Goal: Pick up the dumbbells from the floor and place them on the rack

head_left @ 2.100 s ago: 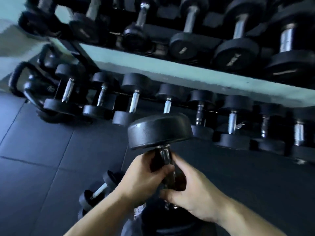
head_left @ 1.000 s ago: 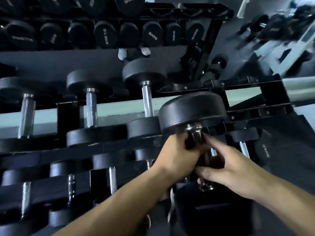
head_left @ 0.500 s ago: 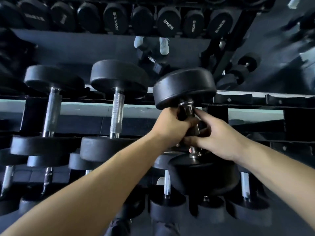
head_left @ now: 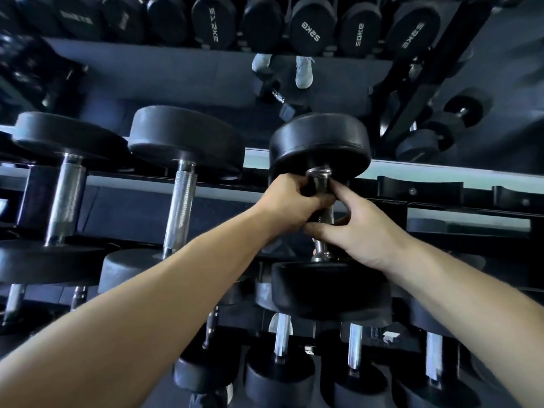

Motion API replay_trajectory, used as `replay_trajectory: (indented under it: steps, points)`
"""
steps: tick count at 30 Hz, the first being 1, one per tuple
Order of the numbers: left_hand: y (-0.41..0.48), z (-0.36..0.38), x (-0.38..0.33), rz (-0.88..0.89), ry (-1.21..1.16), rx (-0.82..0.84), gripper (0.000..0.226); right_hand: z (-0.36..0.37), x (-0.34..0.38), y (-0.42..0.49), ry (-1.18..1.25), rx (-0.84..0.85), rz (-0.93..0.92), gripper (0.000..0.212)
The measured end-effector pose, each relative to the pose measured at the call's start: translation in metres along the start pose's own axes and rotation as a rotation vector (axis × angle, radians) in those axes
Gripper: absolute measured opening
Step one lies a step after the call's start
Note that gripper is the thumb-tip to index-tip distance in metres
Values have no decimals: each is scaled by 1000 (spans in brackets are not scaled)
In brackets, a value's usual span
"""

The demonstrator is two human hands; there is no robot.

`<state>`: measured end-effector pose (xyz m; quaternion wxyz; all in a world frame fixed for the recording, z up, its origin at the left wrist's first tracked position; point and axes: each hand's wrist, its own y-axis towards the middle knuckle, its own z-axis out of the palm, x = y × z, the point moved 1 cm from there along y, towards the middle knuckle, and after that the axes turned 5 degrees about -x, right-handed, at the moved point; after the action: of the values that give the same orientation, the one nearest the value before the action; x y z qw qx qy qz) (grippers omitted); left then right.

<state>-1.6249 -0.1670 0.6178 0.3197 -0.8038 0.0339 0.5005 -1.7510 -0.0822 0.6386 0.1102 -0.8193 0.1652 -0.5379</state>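
Your left hand (head_left: 290, 201) and right hand (head_left: 357, 232) both clench the chrome handle of the black round-headed rubber dumbbell (head_left: 321, 142), poised at the middle tier of the black steel rack (head_left: 426, 188). Miss the cradle and it may roll off or pinch you.

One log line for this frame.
step: racking | dumbbell: at rack middle tier, right of racked dumbbell | left hand: grips handle | right hand: grips handle, lower | seated: cannot tell
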Motion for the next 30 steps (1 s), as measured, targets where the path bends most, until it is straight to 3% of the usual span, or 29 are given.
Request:
replay_trajectory:
  steps: [15, 25, 30]
  points:
    - [6, -3, 8, 4, -191, 25, 5, -5, 11, 8, 1, 32, 18, 58]
    - [9, -3, 8, -57, -339, 86, 20, -19, 4, 14, -63, 194, 55, 93]
    - [10, -2, 9, -80, -373, 115, 19, -22, 4, 13, -112, 186, 86, 104]
